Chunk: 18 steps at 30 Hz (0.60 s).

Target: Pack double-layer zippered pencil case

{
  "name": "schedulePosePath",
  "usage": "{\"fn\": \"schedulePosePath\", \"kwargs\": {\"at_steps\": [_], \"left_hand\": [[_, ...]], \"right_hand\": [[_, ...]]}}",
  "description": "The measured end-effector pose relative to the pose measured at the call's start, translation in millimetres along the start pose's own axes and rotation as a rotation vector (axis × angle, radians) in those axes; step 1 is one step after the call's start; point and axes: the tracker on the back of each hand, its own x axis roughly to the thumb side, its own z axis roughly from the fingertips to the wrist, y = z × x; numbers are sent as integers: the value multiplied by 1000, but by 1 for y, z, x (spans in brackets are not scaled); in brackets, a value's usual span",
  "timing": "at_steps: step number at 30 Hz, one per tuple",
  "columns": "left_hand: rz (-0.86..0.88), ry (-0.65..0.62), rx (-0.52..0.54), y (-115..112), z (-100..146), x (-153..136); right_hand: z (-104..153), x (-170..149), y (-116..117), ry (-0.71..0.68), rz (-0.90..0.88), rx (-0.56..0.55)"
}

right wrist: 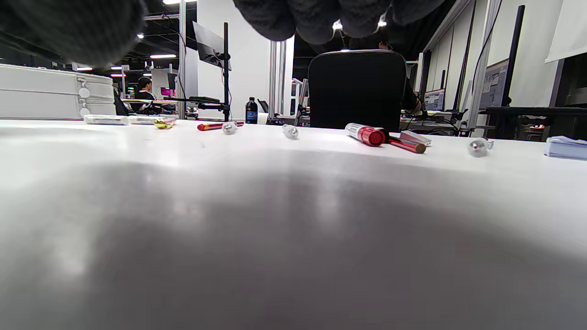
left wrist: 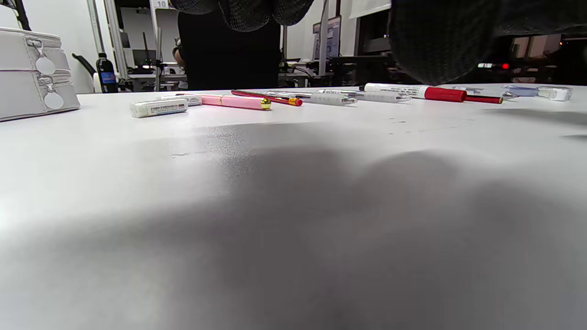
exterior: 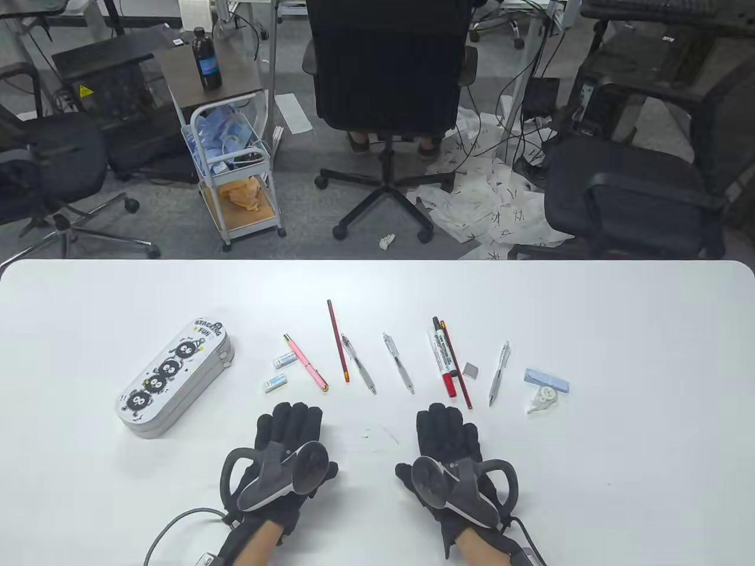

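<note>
A white double-layer pencil case point(exterior: 174, 379) with black soot-ball figures lies zipped shut at the left; its two zipper pulls show in the left wrist view point(left wrist: 46, 82). In a row to its right lie two white erasers point(exterior: 278, 371), a pink pen point(exterior: 306, 361), a red pencil point(exterior: 337, 340), two clear pens point(exterior: 377, 364), a red-capped marker point(exterior: 442, 356), another red pencil point(exterior: 457, 365), a small grey block point(exterior: 470, 370), a silver pen point(exterior: 498, 374), a blue pad point(exterior: 547, 380) and a correction tape point(exterior: 542, 401). My left hand point(exterior: 289, 427) and right hand point(exterior: 446, 429) rest flat, palms down, on the table point(exterior: 619, 330), holding nothing.
Faint pencil marks point(exterior: 368, 435) lie on the table between my hands. Beyond the table's far edge stand office chairs point(exterior: 386, 76) and a small trolley point(exterior: 233, 171) on the floor.
</note>
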Motion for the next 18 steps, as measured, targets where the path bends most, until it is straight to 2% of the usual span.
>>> {"fn": "schedulePosePath", "kwargs": {"at_steps": [18], "left_hand": [[-4, 0, -15, 2, 0, -3]], "right_hand": [[0, 1, -1, -5, -3, 15]]}}
